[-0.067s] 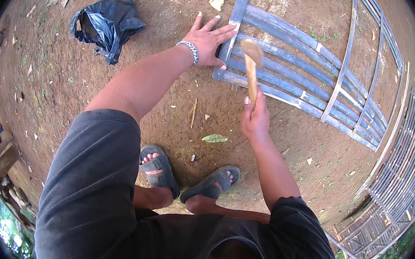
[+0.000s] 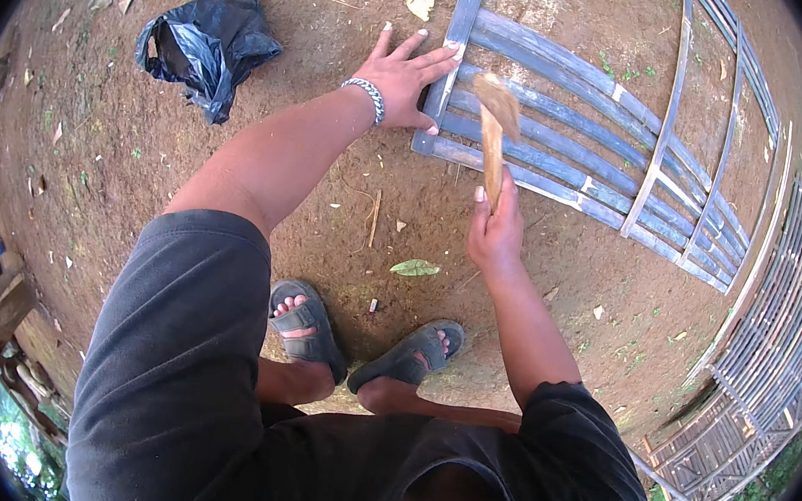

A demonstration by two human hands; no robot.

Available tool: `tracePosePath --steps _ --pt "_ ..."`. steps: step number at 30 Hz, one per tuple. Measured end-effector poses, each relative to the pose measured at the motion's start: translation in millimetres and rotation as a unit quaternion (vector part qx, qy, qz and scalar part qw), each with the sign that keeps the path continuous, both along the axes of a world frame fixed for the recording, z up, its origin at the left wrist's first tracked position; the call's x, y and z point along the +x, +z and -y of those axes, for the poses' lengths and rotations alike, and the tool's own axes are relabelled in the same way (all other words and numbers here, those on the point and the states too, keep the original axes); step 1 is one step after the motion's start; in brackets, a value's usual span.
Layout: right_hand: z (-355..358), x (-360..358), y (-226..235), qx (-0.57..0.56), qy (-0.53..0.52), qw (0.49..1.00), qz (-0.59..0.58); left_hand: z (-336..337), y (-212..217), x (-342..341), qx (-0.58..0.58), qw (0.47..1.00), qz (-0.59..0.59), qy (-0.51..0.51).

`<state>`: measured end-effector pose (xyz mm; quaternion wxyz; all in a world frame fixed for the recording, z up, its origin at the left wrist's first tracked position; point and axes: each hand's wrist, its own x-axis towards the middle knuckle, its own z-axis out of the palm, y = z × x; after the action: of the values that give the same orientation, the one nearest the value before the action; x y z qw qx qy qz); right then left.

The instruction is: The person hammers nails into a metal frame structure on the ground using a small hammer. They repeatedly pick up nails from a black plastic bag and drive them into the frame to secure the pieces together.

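staying flat on slatted frame (image 2: 564, 160), left hand (image 2: 406, 79), mallet (image 2: 493, 129) unmoved

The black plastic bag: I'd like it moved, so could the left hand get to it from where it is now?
Probably yes: the left hand lies flat on the slatted panel's corner, and only bare dirt separates it from the black plastic bag.
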<state>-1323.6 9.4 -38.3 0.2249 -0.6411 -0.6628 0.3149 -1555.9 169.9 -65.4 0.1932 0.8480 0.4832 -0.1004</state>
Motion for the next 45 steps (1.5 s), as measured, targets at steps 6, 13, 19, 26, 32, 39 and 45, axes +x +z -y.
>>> tracePosePath --steps 6,13,19,26,32,39,45 --pt "-4 4 -23 -0.152 0.009 0.985 0.076 -1 2 0 0.0 1.0 0.0 0.001" --pt "1 -10 -8 -0.009 0.01 1.0 0.023 -1 -4 -3 0.001 1.0 0.002 0.005" --pt "1 -7 -20 -0.05 0.009 0.999 0.015 0 -2 -1 -0.006 1.0 0.005 0.001" --pt "-10 -10 -16 -0.081 0.004 0.996 0.047 -1 1 -1 -0.014 1.0 -0.001 0.007" --pt "-6 -7 -17 0.056 0.02 0.998 0.003 -2 3 -1 -0.02 1.0 -0.001 0.012" --pt "-2 6 -37 0.023 0.003 0.998 0.059 -1 3 -2 -0.026 1.0 0.003 0.015" --pt "-16 1 -29 -0.155 0.008 0.981 0.113 0 1 -2 -0.025 0.999 0.011 0.017"
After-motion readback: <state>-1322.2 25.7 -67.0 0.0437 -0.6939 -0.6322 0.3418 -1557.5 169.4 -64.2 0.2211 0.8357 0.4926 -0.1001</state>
